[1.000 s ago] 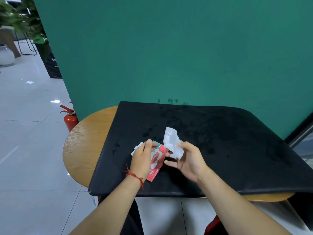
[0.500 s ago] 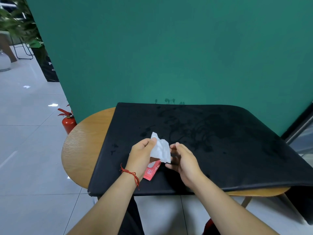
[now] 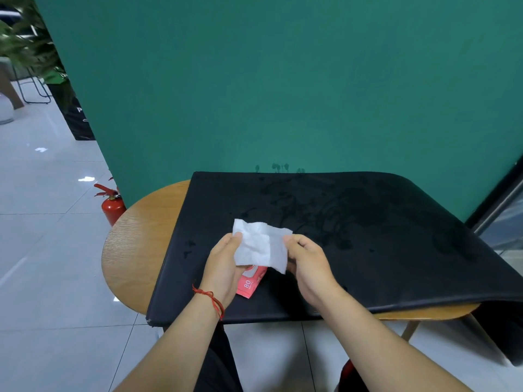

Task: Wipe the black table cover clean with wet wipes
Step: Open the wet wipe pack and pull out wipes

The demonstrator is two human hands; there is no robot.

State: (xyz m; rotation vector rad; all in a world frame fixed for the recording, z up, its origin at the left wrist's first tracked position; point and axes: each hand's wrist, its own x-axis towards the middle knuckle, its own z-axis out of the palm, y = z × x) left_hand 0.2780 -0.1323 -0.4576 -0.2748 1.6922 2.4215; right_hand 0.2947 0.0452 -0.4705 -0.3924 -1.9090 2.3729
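Since half a second ago the wet wipe [image 3: 260, 246] has gone from a bunched wad to an opened sheet. It is now drawn out sideways between the two hands, above the near left part of the black table cover [image 3: 368, 236]. The left hand [image 3: 223, 264] pinches the sheet's left edge with thumb against curled fingers, and the right hand [image 3: 307, 263] pinches the upper right corner the same way. Neither hand touches the cover. One fold line still runs down the sheet, so it seems only partly opened.

The wipe looks thin, limp and very light; it sags below the pinch points and has no stiffness of its own. Being damp, it will likely cling to itself and could tear if tugged hard, so a gentle pull at the edges suits the unfolding. For wiping, it probably works better laid over flat fingers or the palm than held by a corner.

Dark smears and splashes show over the middle and far part of the cover, well beyond the hands, and none looks wiped yet. The cover lies loose on a round wooden table [image 3: 147, 236] and hangs past it on the right, so it may shift or wrinkle under a stroke. A free hand pressed near the cover's front edge would probably steady it. A red wipes pack [image 3: 250, 284] lies on the cover just below the hands, partly hidden by the left one.
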